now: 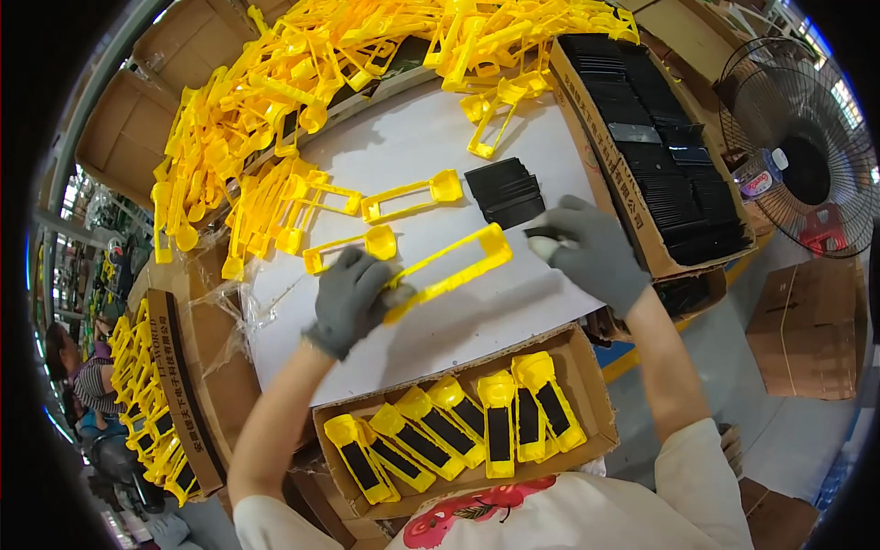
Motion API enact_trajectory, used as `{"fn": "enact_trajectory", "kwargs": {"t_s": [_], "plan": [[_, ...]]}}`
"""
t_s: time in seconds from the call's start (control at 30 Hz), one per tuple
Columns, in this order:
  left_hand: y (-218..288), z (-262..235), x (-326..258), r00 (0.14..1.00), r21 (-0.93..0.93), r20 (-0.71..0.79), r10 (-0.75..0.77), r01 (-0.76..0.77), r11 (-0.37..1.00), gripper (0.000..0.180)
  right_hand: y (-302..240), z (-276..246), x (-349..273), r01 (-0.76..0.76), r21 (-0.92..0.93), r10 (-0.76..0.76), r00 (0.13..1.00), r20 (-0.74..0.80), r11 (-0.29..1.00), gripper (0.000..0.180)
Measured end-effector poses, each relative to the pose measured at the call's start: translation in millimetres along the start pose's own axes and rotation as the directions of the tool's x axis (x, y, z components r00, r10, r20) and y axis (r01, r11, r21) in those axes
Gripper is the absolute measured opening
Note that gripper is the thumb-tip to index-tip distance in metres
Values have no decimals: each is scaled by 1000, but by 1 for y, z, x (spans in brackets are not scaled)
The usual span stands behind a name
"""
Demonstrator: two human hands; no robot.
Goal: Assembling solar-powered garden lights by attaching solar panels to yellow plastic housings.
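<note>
My left hand (351,301), in a grey glove, grips one end of a yellow plastic frame (458,270) with a long open slot. The frame is held tilted above the white tabletop. To its right my right hand (589,246), also gloved, pinches a thin black strip (535,232), seen nearly edge-on; a pale spot shows at the fingertips. Just beyond that hand lies a small stack of black strips (504,192). Two loose yellow frames (412,196) rest on the table near my left hand.
A large heap of yellow frames (302,73) covers the table's far side. At right stands a carton of black strips (642,137), with a fan (807,170) beyond. An open box (605,412) nearest me holds several yellow frames with black inserts. Another filled carton (174,394) sits left.
</note>
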State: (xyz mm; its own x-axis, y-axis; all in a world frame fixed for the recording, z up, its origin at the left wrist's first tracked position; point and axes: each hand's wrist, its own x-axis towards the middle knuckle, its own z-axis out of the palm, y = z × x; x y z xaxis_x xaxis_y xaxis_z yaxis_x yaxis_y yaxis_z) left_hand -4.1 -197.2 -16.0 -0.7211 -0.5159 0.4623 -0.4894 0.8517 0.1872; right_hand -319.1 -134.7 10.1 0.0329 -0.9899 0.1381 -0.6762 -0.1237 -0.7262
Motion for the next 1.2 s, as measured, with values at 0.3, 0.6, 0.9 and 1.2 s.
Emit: {"fn": "enact_trajectory", "kwargs": {"t_s": [0.3, 0.6, 0.9, 1.2], "plan": [[131, -24, -59, 503, -763, 465, -729, 645, -42, 16, -68, -20, -82, -313, 693, 297, 943, 147, 650, 13], [171, -24, -82, 410, -814, 453, -792, 553, -179, 28, -61, 33, -101, -128, 356, 35, 966, 257, 926, 20], [170, -23, -81, 427, -811, 471, -772, 554, -188, 27, -70, 19, -104, -215, 443, 71, 945, 320, 870, 15], [179, -15, -77, 387, -792, 505, -771, 562, -237, 27, -67, 33, -111, -60, 189, 16, 974, 228, 980, 17]]}}
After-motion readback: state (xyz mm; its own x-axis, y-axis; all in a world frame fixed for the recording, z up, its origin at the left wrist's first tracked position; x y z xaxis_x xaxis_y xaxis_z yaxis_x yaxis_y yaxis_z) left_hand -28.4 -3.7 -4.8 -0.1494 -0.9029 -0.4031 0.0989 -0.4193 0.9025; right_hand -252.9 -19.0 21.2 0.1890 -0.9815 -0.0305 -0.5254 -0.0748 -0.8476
